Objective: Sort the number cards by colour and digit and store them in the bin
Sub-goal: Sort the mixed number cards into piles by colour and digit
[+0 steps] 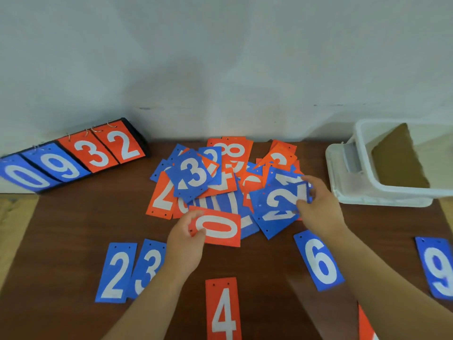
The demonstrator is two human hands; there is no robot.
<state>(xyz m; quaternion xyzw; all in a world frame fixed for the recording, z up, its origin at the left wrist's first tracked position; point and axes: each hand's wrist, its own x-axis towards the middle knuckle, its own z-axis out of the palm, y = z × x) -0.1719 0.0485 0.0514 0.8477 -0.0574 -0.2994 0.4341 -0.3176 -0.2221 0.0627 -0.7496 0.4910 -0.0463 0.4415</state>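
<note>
At the far left a black flip scoreboard (73, 155) leans against the wall, its hanging cards reading 0 and 9 in blue, 3 and 2 in orange. On the dark brown wooden counter (61, 229), near left, lie a blue card marked 2 (115, 272) and a blue card marked 3 (148, 268), edges overlapping.

The left hand (185, 244) pinches the short left edge of an orange card marked 0 (218, 228) between thumb and curled fingers, at the near edge of the mixed heap of blue and orange cards (196, 175). An orange card marked 4 (223, 310) lies nearest, in the centre.

The right hand (321, 207) has its fingers curled round the right edge of a blue card showing 2 (279, 200), which sits among overlapped cards at the heap's right side. Pulling it could, I think, drag its neighbours along or scatter them. Right of that lie a blue card marked 6 (318, 261) and a blue card marked 9 (437, 268); turned round, those two could be mistaken for each other.

The white plastic bin (355, 192) stands far right, holding brown cardboard and no cards that I can see.
</note>
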